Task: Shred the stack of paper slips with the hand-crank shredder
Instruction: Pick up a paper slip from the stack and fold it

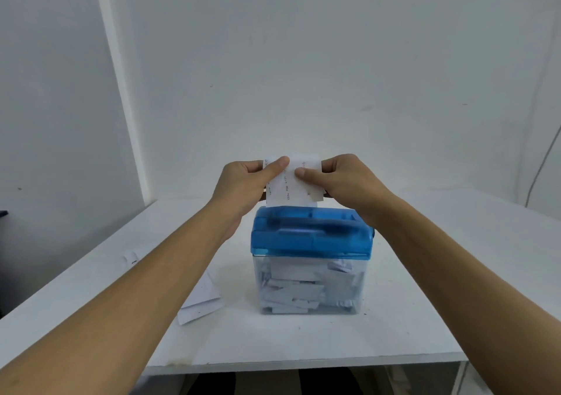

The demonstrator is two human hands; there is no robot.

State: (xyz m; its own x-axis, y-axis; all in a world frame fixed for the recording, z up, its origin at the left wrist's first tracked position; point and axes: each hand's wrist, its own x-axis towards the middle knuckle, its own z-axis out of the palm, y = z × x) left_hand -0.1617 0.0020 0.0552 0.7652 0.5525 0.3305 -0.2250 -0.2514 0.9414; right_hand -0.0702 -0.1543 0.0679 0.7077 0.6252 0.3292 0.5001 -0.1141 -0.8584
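Grips (pixel 243 185) (pixel 343 179) on slips (pixel 288 193) over white table (pixel 425 288)

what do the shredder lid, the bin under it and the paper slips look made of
The shredder lid looks like glossy, slightly translucent blue plastic, judging by its moulded handle and soft highlights. The bin seems to be clear, faintly cloudy plastic, probably rigid; white shreds show through its walls. The paper slips look like thin matte white paper with small print, curving slightly.
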